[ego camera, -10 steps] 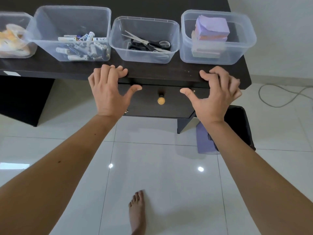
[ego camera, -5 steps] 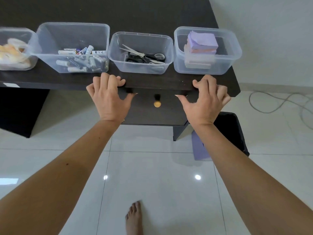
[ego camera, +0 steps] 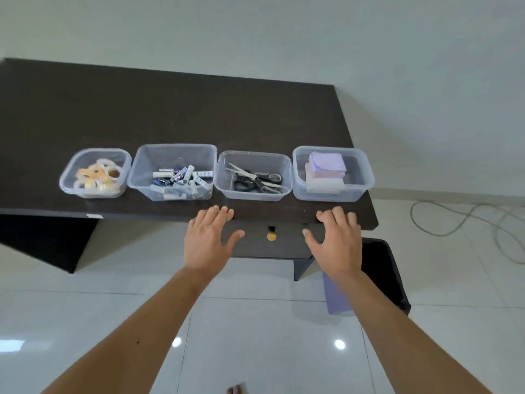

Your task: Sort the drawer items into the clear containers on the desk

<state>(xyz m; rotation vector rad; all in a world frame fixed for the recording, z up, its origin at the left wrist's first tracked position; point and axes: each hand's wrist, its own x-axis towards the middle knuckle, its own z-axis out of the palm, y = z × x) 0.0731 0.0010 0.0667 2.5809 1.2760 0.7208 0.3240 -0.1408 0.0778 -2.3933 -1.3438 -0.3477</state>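
Both hands rest flat on the front edge of the table.

The left hand (ego camera: 206, 242) and right hand (ego camera: 335, 243) lie with fingers straight, holding nothing, either side of the drawer's knob (ego camera: 271, 236); the drawer (ego camera: 272, 245) looks closed. Behind the knob, left to right, sit clear containers of tape rolls (ego camera: 98, 174), batteries (ego camera: 181, 177), scissors (ego camera: 255, 180) and, apparently, sticky notes (ego camera: 326, 172).

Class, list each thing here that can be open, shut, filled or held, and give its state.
Drawer: shut.
Tape container: lidless, holds tape rolls.
Battery container: lidless, holds batteries.
Scissors container: lidless, holds scissors.
Notes container: lidless, holds sticky notes.
Left hand: open, empty.
Right hand: open, empty.
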